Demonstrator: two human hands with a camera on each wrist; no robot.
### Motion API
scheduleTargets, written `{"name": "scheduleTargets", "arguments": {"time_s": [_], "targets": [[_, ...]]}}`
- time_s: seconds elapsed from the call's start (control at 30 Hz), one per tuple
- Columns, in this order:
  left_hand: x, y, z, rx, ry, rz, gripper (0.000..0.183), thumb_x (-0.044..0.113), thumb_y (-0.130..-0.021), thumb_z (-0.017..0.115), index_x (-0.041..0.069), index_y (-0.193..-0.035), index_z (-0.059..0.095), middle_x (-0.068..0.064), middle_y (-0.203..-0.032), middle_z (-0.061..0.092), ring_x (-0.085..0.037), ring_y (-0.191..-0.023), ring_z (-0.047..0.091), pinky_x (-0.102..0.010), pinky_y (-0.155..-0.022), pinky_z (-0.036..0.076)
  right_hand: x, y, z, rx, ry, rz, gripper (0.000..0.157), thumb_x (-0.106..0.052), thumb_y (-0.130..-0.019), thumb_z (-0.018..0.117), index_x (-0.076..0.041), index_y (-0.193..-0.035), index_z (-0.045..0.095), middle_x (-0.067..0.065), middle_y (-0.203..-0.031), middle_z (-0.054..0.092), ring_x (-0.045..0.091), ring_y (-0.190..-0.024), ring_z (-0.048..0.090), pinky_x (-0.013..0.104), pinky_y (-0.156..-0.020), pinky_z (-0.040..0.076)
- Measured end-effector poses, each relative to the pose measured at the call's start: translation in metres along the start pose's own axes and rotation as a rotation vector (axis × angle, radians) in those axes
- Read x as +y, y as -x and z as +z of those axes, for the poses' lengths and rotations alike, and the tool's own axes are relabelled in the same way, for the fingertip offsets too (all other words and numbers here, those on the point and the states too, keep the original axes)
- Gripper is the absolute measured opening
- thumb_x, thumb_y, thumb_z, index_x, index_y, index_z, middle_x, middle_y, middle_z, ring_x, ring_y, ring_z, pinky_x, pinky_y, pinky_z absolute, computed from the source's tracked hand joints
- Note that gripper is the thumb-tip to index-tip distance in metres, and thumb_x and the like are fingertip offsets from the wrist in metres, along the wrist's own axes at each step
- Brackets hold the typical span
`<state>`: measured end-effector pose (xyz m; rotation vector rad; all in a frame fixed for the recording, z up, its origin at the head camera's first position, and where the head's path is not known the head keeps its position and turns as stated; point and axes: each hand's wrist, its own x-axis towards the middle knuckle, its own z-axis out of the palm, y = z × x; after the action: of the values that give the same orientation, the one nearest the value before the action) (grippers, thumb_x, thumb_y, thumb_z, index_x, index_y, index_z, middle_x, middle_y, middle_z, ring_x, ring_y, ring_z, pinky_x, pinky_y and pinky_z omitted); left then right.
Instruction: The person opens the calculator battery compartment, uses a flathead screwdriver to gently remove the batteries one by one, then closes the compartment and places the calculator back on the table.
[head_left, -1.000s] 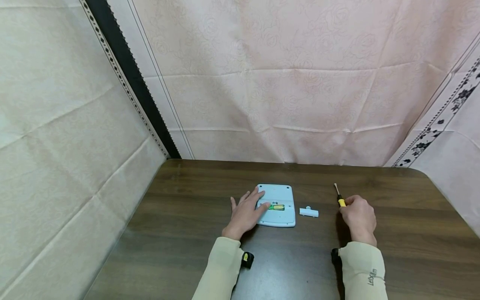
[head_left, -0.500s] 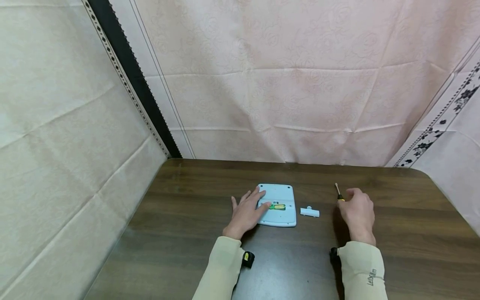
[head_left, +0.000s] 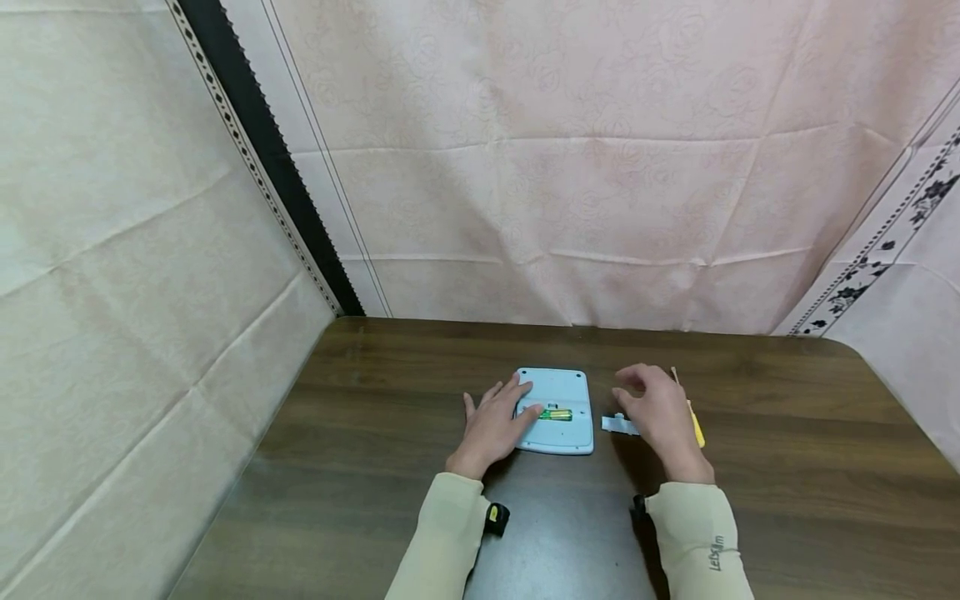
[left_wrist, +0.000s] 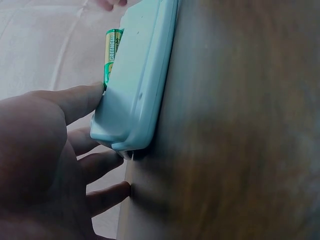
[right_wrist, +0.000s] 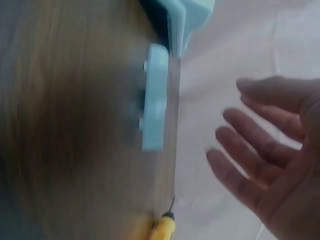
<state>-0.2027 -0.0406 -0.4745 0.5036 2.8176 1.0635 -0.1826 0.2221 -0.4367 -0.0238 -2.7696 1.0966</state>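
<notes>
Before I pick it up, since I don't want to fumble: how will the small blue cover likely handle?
The small blue cover looks like molded plastic, so probably stiff and light. Its straight edges and projecting tabs suggest it won't roll easily. Its smooth surface could prove slippery.

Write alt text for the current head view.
A person's left hand rests on a blue device with a battery showing; the right hand, empty, hovers by a loose blue cover. A yellow screwdriver lies farther right on the wooden table.

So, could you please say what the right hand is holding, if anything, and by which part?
Nothing; the right hand hovers near the small light-blue plastic cover.
</notes>
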Motion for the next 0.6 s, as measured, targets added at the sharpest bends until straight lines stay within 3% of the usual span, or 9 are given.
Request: {"name": "scheduleTargets", "arguments": {"time_s": [0.33, 0.6], "targets": [[-0.003, -0.002, -0.001, -0.018, -0.025, 0.013, 0.057, 0.048, -0.112, 0.051, 0.018, -0.160, 0.051, -0.006, -0.171, 0.034, -0.037, -0.157, 0.030, -0.078, -0.119, 0.000, -0.025, 0.001, 0.029, -0.124, 0.024, -0.215, 0.020, -0.004, -0.096, 0.078, -0.001, -0.116, 0.078, 0.014, -0.117, 0.072, 0.033, -0.104, 0.068, 0.053, -0.092, 0.059], [-0.005, -0.001, -0.002, -0.020, -0.033, 0.034, 0.056, 0.047, -0.113, 0.048, 0.017, -0.160, 0.050, -0.007, -0.171, 0.034, -0.037, -0.157, 0.030, -0.078, -0.119, 0.001, -0.038, 0.002, 0.046, -0.150, 0.031, -0.327, 0.013, 0.000, -0.091, 0.082, -0.006, -0.102, 0.081, 0.004, -0.102, 0.072, 0.026, -0.097, 0.071, 0.048, -0.088, 0.060]]}}
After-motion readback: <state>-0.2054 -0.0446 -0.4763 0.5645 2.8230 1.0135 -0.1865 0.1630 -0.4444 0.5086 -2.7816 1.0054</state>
